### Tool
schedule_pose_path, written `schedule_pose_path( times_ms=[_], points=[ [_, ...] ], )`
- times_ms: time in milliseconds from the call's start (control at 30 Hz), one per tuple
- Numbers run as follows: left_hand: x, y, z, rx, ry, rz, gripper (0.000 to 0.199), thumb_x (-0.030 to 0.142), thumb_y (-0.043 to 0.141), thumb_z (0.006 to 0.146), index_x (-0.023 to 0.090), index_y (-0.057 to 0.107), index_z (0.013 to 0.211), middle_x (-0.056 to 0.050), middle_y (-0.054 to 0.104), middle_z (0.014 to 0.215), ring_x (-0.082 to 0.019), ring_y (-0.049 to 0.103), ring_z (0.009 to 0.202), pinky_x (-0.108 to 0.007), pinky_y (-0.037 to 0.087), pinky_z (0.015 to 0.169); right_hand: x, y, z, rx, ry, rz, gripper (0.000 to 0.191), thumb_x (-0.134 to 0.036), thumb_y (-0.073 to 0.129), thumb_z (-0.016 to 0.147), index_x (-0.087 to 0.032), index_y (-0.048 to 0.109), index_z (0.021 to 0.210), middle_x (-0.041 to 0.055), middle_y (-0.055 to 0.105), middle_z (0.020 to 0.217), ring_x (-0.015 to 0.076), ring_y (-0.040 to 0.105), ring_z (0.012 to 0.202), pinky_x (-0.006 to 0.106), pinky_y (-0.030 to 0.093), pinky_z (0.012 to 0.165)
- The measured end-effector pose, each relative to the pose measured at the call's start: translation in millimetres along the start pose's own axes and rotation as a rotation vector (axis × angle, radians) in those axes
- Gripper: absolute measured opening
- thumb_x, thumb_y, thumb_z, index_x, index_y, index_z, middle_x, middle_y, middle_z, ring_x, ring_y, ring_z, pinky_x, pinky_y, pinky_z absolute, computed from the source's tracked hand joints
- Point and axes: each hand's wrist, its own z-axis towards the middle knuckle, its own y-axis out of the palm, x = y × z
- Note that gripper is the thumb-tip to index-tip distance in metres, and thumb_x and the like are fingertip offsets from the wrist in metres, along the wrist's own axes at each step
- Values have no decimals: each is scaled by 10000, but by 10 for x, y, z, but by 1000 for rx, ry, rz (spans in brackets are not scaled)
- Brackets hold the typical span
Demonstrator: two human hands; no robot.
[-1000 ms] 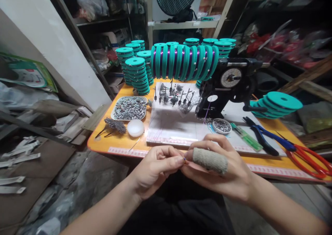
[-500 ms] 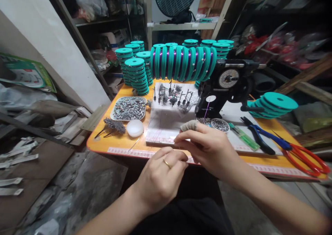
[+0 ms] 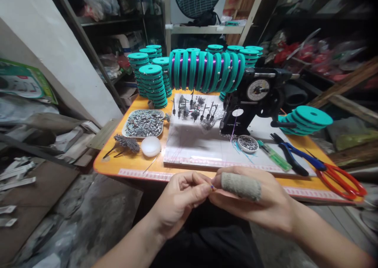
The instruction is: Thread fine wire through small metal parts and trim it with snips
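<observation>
My left hand (image 3: 180, 201) is in front of the orange table's near edge, its thumb and forefinger pinched together. A tiny purple bit (image 3: 212, 188) shows at those fingertips; what it belongs to is too small to make out. My right hand (image 3: 254, 201) meets the left at the fingertips, closed, with a grey cloth wrap (image 3: 240, 186) round one finger. Beyond the hands stands a black winding device (image 3: 255, 90) bearing a row of teal spools (image 3: 206, 71) wound with purple line. A purple line (image 3: 234, 128) hangs below a white disc on the device.
On the orange table (image 3: 110, 161) are a tray of metal cylinders (image 3: 143, 123), a white round dish (image 3: 151, 146), a bowl of small metal parts (image 3: 247, 143), a green cutter (image 3: 274, 157), red-handled scissors (image 3: 339, 181) and stacked teal spools (image 3: 152, 86).
Both hands have moved down and nearer to me, and the left has turned so its thumb shows. The right hand has left the board, uncovering the metal-parts bowl and some blue strands.
</observation>
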Motion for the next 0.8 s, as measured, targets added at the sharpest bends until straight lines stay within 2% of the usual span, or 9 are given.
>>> schedule_pose_path(
  times_ms=[100,200,267,333,433,567,667,733,800],
  points=[
    [-44,8,-23,72,298,375,179,219,717,817,144,604,701,-34,547,873,-113,534,750,-218,435,656,-36,-19,51,126,9,-66,46,-231,620,897,-225,665,889,-26,635,706,105,602,583,203,490,529],
    [-105,-9,-42,159,830,984,104,65,618,847,161,604,808,-53,548,891,-167,581,863,-292,502,782,-22,1,158,261,-83,-179,160,-179,546,926,-224,699,916,3,612,745,102,585,595,211,470,526],
    [-131,-30,-43,122,1110,1304,165,-2,573,841,145,612,907,-80,596,897,-183,595,835,-315,527,758,14,30,242,268,-106,-236,182,-142,530,928,-210,698,913,7,586,761,87,572,592,198,454,512],
    [-134,-42,-40,41,1234,1474,198,-24,547,843,122,610,962,-111,654,920,-198,618,830,-341,539,763,48,55,302,261,-110,-270,148,-131,553,920,-194,685,904,5,576,773,81,583,609,184,461,516],
    [-110,-30,-48,7,1115,1349,187,-23,550,841,132,610,927,-105,689,908,-198,647,850,-337,541,778,58,67,286,280,-130,-281,133,-103,572,904,-191,670,895,0,571,764,91,610,639,189,489,551],
    [-109,-13,-78,143,594,740,119,98,628,851,164,599,756,-54,668,847,-159,641,811,-267,519,719,-25,72,91,436,-92,-278,196,-73,576,877,-211,634,1003,62,623,947,164,645,856,283,535,729],
    [-166,-29,-81,172,301,316,153,230,695,842,157,623,729,-35,639,895,-94,574,691,-198,449,584,-88,152,-49,342,71,-170,95,-169,620,873,-231,656,935,51,625,921,186,629,877,311,529,736],
    [-213,-40,-76,165,219,150,169,267,728,821,152,644,730,-30,617,923,-77,547,688,-182,415,566,-92,248,-102,247,172,-63,76,-236,684,845,-243,677,919,27,638,880,171,635,824,285,529,688],
    [-244,-45,-71,155,201,86,162,264,742,812,150,659,732,-33,606,932,-89,555,736,-184,416,597,-65,342,-134,261,208,8,80,-235,712,828,-240,688,904,13,655,845,156,638,779,266,523,657]
  ],
)
